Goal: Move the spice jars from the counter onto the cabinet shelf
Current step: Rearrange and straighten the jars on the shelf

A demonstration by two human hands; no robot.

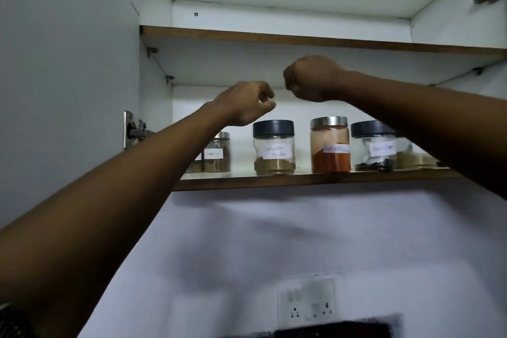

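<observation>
Glass spice jars (pixel 274 147) on shelf (pixel 301 180) | left hand (pixel 244 104) loosely curled, empty | right hand (pixel 310 78) fisted, empty

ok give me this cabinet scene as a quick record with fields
place: open cabinet, lower shelf
jars on shelf: at least five, upright in a row
dark lids: coriander jar, black-bits jar
metal lids: red powder jar, brown powder jar
left hand: above the jars, loosely curled, holds nothing
right hand: raised, fingers curled, nothing visible in it
upper shelf: nothing visible from below
</observation>
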